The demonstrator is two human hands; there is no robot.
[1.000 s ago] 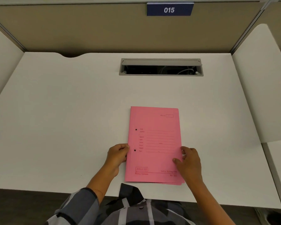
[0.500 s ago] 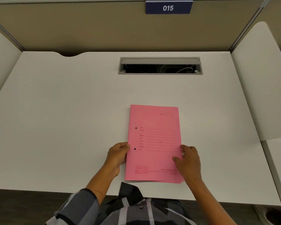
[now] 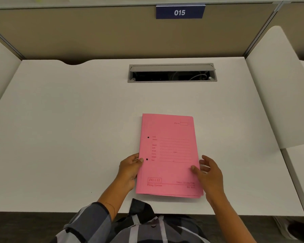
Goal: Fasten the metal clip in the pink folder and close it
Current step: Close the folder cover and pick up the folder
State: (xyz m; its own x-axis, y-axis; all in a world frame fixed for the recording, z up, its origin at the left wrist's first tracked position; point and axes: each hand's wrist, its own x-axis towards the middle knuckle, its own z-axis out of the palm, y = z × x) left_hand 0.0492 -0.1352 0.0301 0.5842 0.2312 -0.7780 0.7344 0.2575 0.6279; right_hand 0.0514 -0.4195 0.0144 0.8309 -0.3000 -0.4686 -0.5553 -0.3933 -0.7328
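1. The flat pink card folder with printed lines on its cover (image 3: 168, 155) lies closed on the white bench (image 3: 68, 128), near the front edge and right before me, spine to my left.
2. I judge it light and thin: stiff enough to lift by an edge, yet it would flex or crease if pinched hard. The cover looks smooth, so on this bench it may slide when pushed.
3. My left hand (image 3: 130, 170) holds the spine edge beside the lower of two dark punch holes, its fingers (image 3: 138, 159) curled onto the cover, grasping the folder.
4. My right hand (image 3: 210, 174) rests at the free edge; the thumb lies on the cover, the other fingers (image 3: 204, 163) are spread and released, closed on nothing.
5. The metal clip is out of sight; I judge it sits inside at the spine, behind those holes. I cannot tell whether it is fastened.
6. The best hold, I judge, is the free right edge for lifting the cover, with the spine pinned down by the left hand.
7. Around it: a grey cable slot (image 3: 172, 73) set in the bench farther back, white side panels (image 3: 279, 88), and a blue plate reading 015 (image 3: 180, 12) above. All are well apart from the folder; nothing blocks the cover's swing.
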